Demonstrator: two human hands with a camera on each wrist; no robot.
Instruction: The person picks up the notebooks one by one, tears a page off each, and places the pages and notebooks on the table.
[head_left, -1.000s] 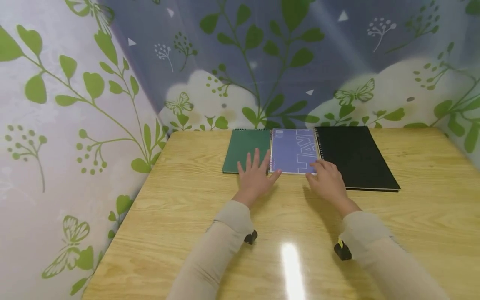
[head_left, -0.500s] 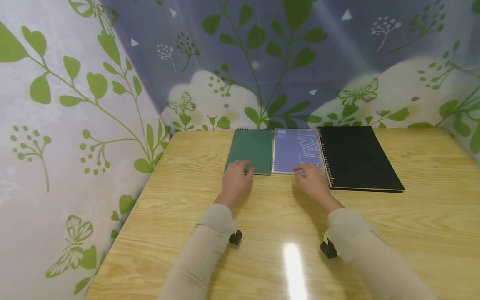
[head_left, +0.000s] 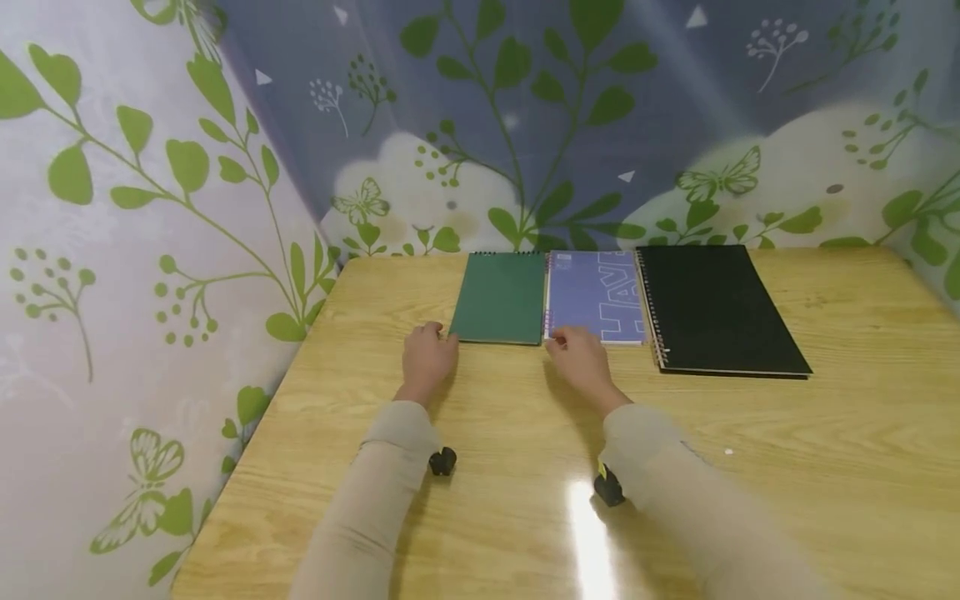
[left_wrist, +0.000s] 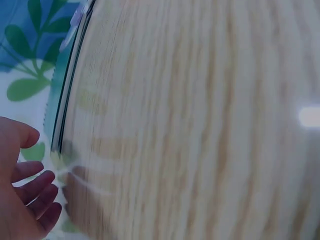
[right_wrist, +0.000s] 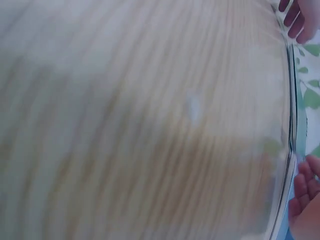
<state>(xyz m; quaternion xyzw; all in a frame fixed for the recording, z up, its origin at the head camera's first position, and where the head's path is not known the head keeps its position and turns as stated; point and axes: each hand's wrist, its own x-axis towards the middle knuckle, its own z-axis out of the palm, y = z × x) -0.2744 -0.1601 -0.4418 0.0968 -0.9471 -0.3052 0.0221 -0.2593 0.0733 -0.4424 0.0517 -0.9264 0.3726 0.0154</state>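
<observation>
Wood-grain table (head_left: 840, 475) with green notebook (head_left: 500, 297), blue notebook (head_left: 585, 292) and black notebook (head_left: 716, 310) in a row.

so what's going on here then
A person has both bare hands down by three spiral notebooks lying side by side on a wooden table. The left hand is at the near left corner of the green notebook, and the right hand is at the near left corner of the purple notebook. The larger black notebook, on the right, has no hand on it. All three are closed.
</observation>
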